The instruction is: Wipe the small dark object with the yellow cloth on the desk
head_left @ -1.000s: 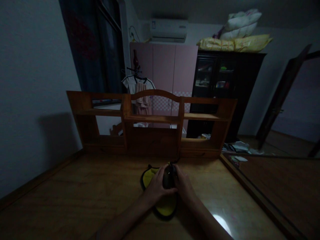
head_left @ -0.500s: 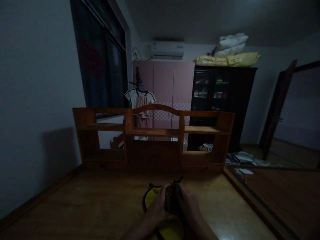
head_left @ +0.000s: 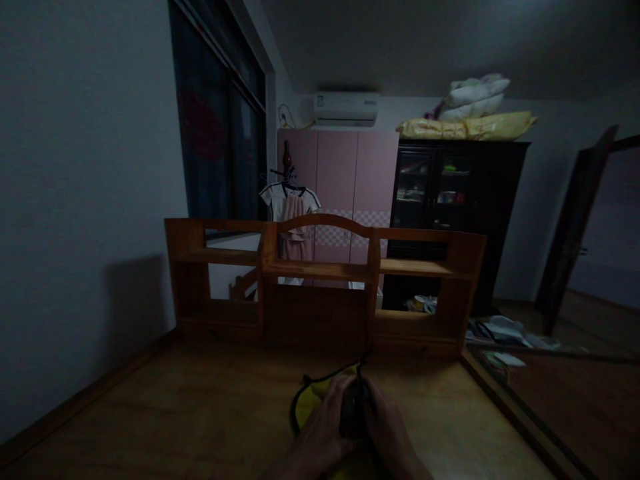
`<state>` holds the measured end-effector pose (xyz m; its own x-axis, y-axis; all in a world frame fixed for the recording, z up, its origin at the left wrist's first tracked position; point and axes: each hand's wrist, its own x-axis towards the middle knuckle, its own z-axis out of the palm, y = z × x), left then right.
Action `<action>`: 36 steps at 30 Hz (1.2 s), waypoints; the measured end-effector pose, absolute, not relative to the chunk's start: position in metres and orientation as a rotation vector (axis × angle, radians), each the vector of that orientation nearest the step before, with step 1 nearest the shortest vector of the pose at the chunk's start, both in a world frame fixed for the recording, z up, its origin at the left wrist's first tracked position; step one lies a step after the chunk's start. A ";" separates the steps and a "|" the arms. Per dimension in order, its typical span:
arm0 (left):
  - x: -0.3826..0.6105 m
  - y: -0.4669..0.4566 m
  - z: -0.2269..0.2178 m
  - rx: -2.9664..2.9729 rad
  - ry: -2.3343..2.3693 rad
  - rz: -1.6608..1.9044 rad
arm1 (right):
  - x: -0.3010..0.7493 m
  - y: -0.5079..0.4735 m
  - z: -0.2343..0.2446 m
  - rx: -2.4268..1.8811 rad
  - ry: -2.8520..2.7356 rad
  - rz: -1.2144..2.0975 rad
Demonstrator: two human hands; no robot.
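Observation:
Between my two hands, low in the middle of the head view, is a small dark, rounded object (head_left: 353, 412) whose kind the dim light hides. My left hand (head_left: 327, 415) curls round its left side, and my right hand (head_left: 387, 417) closes on the right side. Under and behind them lies a yellow cloth piece with black edging (head_left: 307, 404), which looks like a bag or cover. Part of its edge rises toward my right hand, and my forearms cover much of the rest.
The wooden bed board (head_left: 200, 400) stretches around my hands. A wooden headboard shelf (head_left: 320, 270) stands at its far end, with a wall on the left and a raised rim (head_left: 510, 413) on the right. Beyond are a pink wardrobe (head_left: 337, 167) and a dark cabinet (head_left: 493, 200).
The view has shifted, so the room sits further right and slightly lower. Both hands still hold the dark object; the yellow cloth's far edge is now raised more beside them.

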<state>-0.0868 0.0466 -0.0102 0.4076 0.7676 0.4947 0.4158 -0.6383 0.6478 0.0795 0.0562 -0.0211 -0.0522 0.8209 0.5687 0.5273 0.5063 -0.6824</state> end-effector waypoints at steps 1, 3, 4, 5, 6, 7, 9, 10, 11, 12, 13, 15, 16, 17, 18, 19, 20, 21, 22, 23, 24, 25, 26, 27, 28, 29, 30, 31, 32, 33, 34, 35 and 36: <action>-0.088 0.047 -0.012 2.274 1.016 1.090 | 0.080 0.057 -0.023 -1.142 -1.720 0.325; -0.091 0.048 -0.016 2.332 1.037 1.012 | 0.081 0.060 -0.026 -1.127 -1.725 0.270; -0.092 0.048 -0.018 2.358 1.048 0.975 | 0.082 0.061 -0.028 -1.120 -1.727 0.249; -0.094 0.048 -0.019 2.378 1.059 0.947 | 0.082 0.063 -0.029 -1.114 -1.728 0.232; -0.095 0.047 -0.021 2.392 1.071 0.924 | 0.083 0.064 -0.031 -1.109 -1.734 0.219; -0.096 0.046 -0.022 2.399 1.085 0.908 | 0.084 0.064 -0.033 -1.105 -1.740 0.208; -0.096 0.044 -0.022 2.393 1.122 0.896 | 0.085 0.064 -0.036 -1.100 -1.756 0.185; -0.096 0.043 -0.023 2.385 1.141 0.898 | 0.085 0.064 -0.038 -1.096 -1.764 0.173; -0.095 0.042 -0.023 2.376 1.154 0.907 | 0.085 0.063 -0.039 -1.093 -1.769 0.162; -0.093 0.042 -0.023 2.366 1.156 0.922 | 0.085 0.063 -0.039 -1.088 -1.772 0.154; -0.092 0.041 -0.023 2.352 1.151 0.948 | 0.085 0.062 -0.038 -1.081 -1.773 0.154; -0.088 0.042 -0.024 2.321 1.122 1.019 | 0.084 0.060 -0.035 -1.066 -1.779 0.181; -0.087 0.043 -0.024 2.302 1.105 1.062 | 0.084 0.060 -0.032 -1.066 -1.780 0.204; -0.085 0.044 -0.023 2.282 1.085 1.107 | 0.083 0.059 -0.029 -1.073 -1.777 0.227; -0.084 0.044 -0.023 2.260 1.062 1.152 | 0.083 0.059 -0.025 -1.084 -1.771 0.247; -0.084 0.045 -0.023 2.239 1.037 1.194 | 0.082 0.058 -0.021 -1.095 -1.762 0.264; -0.083 0.045 -0.022 2.219 1.007 1.231 | 0.082 0.058 -0.017 -1.101 -1.748 0.278; -0.083 0.045 -0.021 2.198 0.982 1.266 | 0.081 0.057 -0.013 -1.103 -1.736 0.295; -0.082 0.045 -0.021 2.178 0.966 1.297 | 0.081 0.056 -0.009 -1.097 -1.724 0.316; -0.082 0.046 -0.020 2.159 0.959 1.319 | 0.080 0.056 -0.005 -1.091 -1.715 0.342; -0.082 0.046 -0.020 2.143 0.959 1.334 | 0.080 0.055 -0.003 -1.088 -1.710 0.370; -0.082 0.047 -0.020 2.129 0.967 1.346 | 0.080 0.054 -0.001 -1.090 -1.709 0.392; -0.082 0.048 -0.020 2.119 0.977 1.355 | 0.080 0.054 0.000 -1.096 -1.717 0.402; -0.081 0.049 -0.020 2.112 0.987 1.361 | 0.080 0.053 0.000 -1.104 -1.732 0.395; -0.081 0.049 -0.020 2.110 0.992 1.359 | 0.080 0.053 0.000 -1.111 -1.751 0.371; -0.081 0.049 -0.020 2.109 0.995 1.355 | 0.080 0.054 -0.001 -1.116 -1.775 0.338; -0.081 0.049 -0.020 2.110 0.994 1.343 | 0.080 0.054 -0.003 -1.120 -1.793 0.298; -0.082 0.049 -0.020 2.114 0.988 1.322 | 0.081 0.055 -0.005 -1.127 -1.806 0.256; -0.082 0.048 -0.019 2.121 0.981 1.299 | 0.081 0.055 -0.007 -1.134 -1.814 0.218; -0.083 0.047 -0.019 2.133 0.972 1.276 | 0.081 0.056 -0.009 -1.139 -1.820 0.188; -0.083 0.047 -0.018 2.150 0.961 1.254 | 0.081 0.056 -0.011 -1.140 -1.828 0.169; -0.084 0.046 -0.018 2.169 0.948 1.235 | 0.081 0.056 -0.012 -1.136 -1.838 0.162; -0.085 0.045 -0.018 2.189 0.934 1.219 | 0.081 0.056 -0.013 -1.128 -1.851 0.167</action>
<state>-0.0850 0.0451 -0.0180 0.3757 0.7466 0.5491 0.3360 -0.6619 0.6701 0.0813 0.0559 -0.0125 -0.1458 0.7554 0.6388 0.6290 0.5692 -0.5295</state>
